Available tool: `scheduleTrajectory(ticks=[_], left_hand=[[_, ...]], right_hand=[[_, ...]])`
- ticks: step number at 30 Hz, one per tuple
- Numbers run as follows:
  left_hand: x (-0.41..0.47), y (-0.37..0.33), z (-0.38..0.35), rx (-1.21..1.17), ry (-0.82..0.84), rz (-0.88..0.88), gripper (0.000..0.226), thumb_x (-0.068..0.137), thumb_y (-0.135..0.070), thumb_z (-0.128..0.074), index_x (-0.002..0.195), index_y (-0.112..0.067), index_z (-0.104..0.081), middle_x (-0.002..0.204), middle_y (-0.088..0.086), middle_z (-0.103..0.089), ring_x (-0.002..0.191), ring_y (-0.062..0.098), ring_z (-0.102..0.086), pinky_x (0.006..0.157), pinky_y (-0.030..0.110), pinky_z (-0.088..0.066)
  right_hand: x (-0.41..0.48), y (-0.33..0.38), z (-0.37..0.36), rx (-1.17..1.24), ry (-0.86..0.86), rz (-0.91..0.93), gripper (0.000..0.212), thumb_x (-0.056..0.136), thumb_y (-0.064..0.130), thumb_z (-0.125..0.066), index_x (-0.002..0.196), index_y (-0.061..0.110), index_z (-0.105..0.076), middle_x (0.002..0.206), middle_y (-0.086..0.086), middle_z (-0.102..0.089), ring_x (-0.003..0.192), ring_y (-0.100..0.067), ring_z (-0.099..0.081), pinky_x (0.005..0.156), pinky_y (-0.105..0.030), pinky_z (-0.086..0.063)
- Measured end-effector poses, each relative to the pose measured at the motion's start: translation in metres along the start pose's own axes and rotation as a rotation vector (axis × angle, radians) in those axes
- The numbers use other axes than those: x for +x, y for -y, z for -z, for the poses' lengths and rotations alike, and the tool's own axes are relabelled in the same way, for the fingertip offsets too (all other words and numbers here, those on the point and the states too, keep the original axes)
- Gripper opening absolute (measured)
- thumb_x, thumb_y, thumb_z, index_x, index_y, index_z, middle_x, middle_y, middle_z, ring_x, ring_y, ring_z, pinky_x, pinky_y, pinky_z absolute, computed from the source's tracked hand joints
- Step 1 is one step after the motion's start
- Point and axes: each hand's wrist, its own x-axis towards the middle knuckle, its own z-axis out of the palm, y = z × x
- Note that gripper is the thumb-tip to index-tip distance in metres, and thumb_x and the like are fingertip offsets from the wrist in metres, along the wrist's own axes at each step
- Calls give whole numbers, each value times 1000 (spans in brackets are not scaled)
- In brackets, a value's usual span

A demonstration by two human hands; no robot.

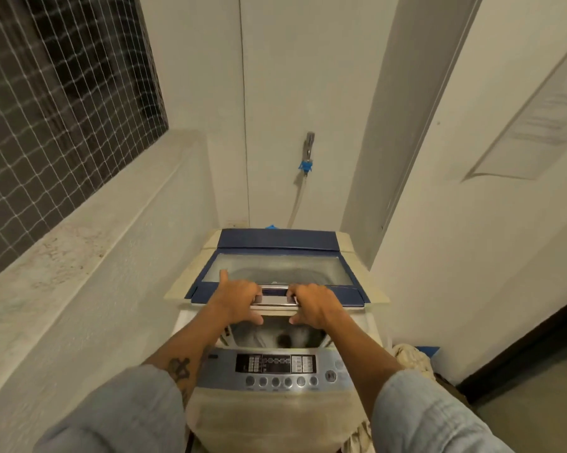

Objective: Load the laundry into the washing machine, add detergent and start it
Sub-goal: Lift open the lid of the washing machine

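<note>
– Pale blue denim at the bottom, are these your sleeves (122,416)?

– Yes, both are mine. Between them stands the washing machine (275,416), a top-loading one, and its grey control panel (275,367) with a row of round buttons is the part nearest to me.

– And where is the laundry (259,335)?

– Inside the drum, just behind the panel. I see light cloth there through the opening.

– What do your fingers do?

– My left hand (239,300) and my right hand (311,304) both grip the shiny handle (275,297) of the lid (275,240). The fingers curl over it and the thumbs lie under it. One finger of the left hand is stretched up on the glass. The blue lid is raised at its front edge, above the opening.

– Anything beside the machine?

– A heap of cloth (412,358) on the floor at my right.

– And further away?

– On the wall a tap (309,145) with a hose (296,204) going down behind the machine. At far left a net (63,93) covers a dark opening.
</note>
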Motion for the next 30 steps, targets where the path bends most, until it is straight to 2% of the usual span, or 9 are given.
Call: scheduleTrajectory(ticks=[4,8,12,15,19,24,27,30], left_hand=[[14,6,47,34,-33,20,50,75,-55,-71,116,-29,-57,114,-5,-66,111,19,-57,109,53,-16],[27,17,77,40,-103,16,46,77,-49,-72,117,-31,-57,116,-5,-65,111,19,-56,104,47,-26],[43,28,106,-39,-121,-37,47,74,-46,-76,115,-28,-61,112,-3,-67,98,15,-58,85,32,-43],[56,35,130,-47,-224,-38,49,75,-42,-76,119,-26,-61,112,-1,-67,98,17,-61,78,31,-49],[81,44,156,-78,-358,-12,51,76,-34,-78,123,-24,-62,115,1,-65,101,21,-61,82,33,-50],[122,60,171,-14,-487,-27,49,83,-28,-73,128,-17,-58,126,7,-58,111,25,-54,91,36,-52],[150,70,172,-48,-537,-18,45,90,-22,-66,133,-14,-54,133,10,-54,116,26,-52,92,38,-51],[182,84,167,-95,-582,-44,46,94,-17,-59,139,-14,-48,139,10,-51,122,28,-49,98,39,-47]], right_hand=[[13,1,45,-26,-65,29,47,79,41,-76,120,27,-57,118,-4,-66,102,-25,-62,90,-40,-53],[24,-1,75,-87,-133,56,53,83,42,-72,128,26,-51,124,-4,-63,107,-25,-60,94,-42,-51],[39,-7,105,-134,-168,83,56,82,41,-73,130,24,-49,126,-5,-60,110,-26,-58,92,-43,-49],[58,-10,125,-184,-275,100,52,84,36,-71,131,22,-52,125,-6,-59,110,-29,-58,90,-44,-50],[89,-15,143,-171,-420,74,57,87,33,-71,139,22,-49,135,-7,-53,115,-28,-55,94,-43,-51],[132,-30,154,-192,-573,37,57,91,29,-67,143,20,-44,142,-6,-53,125,-29,-49,104,-40,-41],[163,-39,157,-150,-603,10,60,92,26,-67,146,23,-41,146,-2,-50,132,-27,-45,110,-41,-37],[195,-53,162,-146,-614,26,54,96,27,-59,147,21,-40,148,-2,-48,133,-26,-43,111,-40,-34]])
